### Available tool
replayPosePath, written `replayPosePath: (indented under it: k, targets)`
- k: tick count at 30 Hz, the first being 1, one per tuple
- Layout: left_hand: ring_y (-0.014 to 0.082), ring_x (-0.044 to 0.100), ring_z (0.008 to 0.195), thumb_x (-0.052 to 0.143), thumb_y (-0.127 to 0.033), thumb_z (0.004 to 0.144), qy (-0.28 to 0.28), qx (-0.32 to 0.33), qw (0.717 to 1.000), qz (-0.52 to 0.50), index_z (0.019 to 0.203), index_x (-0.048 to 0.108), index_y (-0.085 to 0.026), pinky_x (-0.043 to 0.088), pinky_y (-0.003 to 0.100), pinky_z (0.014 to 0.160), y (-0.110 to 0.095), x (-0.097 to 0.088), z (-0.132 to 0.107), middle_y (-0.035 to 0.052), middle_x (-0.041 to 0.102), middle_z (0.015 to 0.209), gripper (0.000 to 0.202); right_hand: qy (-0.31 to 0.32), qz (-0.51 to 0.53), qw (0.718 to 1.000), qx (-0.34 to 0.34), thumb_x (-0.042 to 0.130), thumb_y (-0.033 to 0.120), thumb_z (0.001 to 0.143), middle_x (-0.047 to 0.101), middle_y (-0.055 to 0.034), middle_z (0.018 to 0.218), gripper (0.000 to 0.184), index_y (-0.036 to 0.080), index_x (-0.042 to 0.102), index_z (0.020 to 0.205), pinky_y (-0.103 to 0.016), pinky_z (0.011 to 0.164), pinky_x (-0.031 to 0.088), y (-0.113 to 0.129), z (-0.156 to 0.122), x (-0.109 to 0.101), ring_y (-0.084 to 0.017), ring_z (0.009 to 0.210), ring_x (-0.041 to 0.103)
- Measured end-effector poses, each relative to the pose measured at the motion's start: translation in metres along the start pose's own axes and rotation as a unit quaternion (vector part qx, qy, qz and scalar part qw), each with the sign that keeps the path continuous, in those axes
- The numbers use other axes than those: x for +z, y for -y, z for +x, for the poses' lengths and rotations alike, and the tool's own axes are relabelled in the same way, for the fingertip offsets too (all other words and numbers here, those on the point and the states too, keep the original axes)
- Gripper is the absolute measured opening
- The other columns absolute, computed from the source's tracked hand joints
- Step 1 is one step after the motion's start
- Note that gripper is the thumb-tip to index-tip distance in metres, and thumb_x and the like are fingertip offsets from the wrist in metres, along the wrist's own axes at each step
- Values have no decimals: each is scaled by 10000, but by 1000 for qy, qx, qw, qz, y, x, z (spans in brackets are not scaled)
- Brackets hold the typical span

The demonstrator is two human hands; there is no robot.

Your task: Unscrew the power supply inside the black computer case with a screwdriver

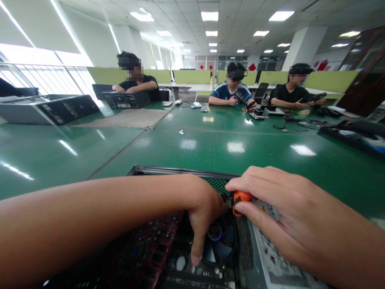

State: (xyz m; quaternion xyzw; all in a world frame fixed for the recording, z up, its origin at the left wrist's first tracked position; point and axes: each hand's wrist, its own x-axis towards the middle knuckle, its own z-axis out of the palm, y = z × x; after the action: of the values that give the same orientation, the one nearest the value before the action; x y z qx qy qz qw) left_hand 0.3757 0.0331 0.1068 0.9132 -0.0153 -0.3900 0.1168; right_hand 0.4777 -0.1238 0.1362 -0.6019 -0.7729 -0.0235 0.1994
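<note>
An open black computer case (180, 171) lies on the green table right in front of me, showing a red circuit board (156, 237) and a round cooling fan (221, 243). My left hand (203, 212) reaches down into the case beside the fan, fingers bent, thumb pointing down; what the fingers hold is hidden. My right hand (279, 208) grips an orange-and-grey screwdriver handle (240, 198) at the case's mesh back wall, fingers closed round it. The two hands almost touch.
The green table (210, 148) stretches ahead. Three people sit at its far side with computer cases (126, 99), tools and cables (285, 120). More cases lie at far left (51, 108) and right (351, 134). A small part (181, 132) lies mid-table.
</note>
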Motion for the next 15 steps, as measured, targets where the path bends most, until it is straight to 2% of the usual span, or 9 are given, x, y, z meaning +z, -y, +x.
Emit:
replayPosePath:
  k: [3, 5, 11, 15]
  targets:
    - [352, 505, 1298, 835, -289, 281, -30, 12, 999, -11, 1244, 624, -149, 317, 386, 1138, -1, 1, 0, 108, 648, 1280, 996, 6, 4, 1000, -16, 465, 101, 932, 701, -84, 1177, 364, 202, 590, 1258, -420, 883, 533, 1, -2, 1, -237, 1031, 669]
    - [356, 495, 1307, 833, -273, 243, -46, 8, 998, -33, 1237, 630, -175, 326, 387, 1132, -1, 2, 0, 98, 623, 1322, 1019, 5, 7, 1000, -8, 457, 88, 923, 706, -89, 1174, 404, 197, 563, 1297, -406, 857, 546, 2, -3, 1, -233, 1010, 681]
    - [341, 561, 1233, 827, -274, 266, -26, 8, 998, -59, 1212, 651, -197, 408, 355, 1063, 1, 1, 0, 65, 653, 1278, 966, -8, 11, 1000, 20, 510, 250, 961, 731, -56, 983, 170, 221, 629, 1078, -354, 685, 540, 3, 0, -1, -223, 832, 695]
    - [343, 554, 1242, 836, -261, 306, -21, 15, 999, -46, 1217, 650, -160, 380, 370, 1094, 1, 2, -2, 70, 682, 1214, 935, -22, 1, 999, -27, 473, 170, 959, 732, -68, 1063, 233, 209, 626, 1131, -391, 788, 538, 3, -2, -1, -234, 920, 696]
